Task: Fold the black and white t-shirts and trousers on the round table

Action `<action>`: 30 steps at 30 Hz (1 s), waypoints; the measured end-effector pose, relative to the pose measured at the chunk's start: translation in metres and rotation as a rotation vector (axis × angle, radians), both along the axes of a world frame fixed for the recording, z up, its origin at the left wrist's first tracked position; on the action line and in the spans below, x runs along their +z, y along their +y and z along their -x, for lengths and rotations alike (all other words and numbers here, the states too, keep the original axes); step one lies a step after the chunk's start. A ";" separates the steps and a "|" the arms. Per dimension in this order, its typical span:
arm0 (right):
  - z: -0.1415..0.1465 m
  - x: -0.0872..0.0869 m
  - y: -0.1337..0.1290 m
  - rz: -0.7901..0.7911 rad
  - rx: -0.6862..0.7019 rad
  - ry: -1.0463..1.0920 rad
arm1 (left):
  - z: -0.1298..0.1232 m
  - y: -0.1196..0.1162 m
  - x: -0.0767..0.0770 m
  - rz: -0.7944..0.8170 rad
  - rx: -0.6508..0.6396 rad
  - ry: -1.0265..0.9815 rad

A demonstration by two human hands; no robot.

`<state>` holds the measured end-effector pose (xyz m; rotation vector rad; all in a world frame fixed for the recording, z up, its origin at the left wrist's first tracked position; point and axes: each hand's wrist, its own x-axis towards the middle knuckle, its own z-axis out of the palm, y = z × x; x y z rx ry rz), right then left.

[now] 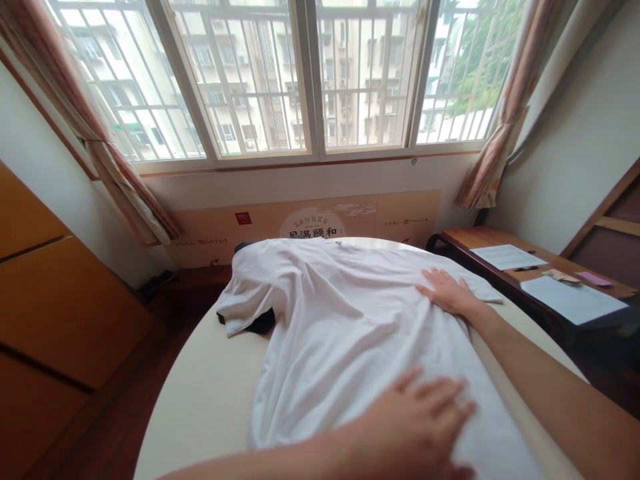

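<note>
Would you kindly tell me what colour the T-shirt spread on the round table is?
The T-shirt is white, showing best in the head view.

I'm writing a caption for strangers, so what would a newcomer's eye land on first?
Likely the rumpled white T-shirt spread across the round table, mid-picture, with the right hand on its right side and the left hand blurred over its nearer part. Next, the bright window along the top.

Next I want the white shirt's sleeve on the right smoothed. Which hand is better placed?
Probably the right hand: it lies spread on the white shirt, close beside that sleeve. The left hand, blurred, is over the shirt's near part, farther away.
</note>
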<state>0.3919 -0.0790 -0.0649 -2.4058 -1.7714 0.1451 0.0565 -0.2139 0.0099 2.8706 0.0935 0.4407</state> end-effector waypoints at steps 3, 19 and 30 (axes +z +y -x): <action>-0.002 -0.001 0.000 0.000 0.007 -0.009 | 0.032 0.112 0.027 -0.037 0.530 0.036; 0.005 0.004 0.000 0.010 0.007 0.002 | 0.173 0.347 0.121 0.038 1.294 0.010; 0.010 0.017 -0.003 0.072 0.050 0.003 | 0.131 0.356 0.105 -0.218 1.371 0.059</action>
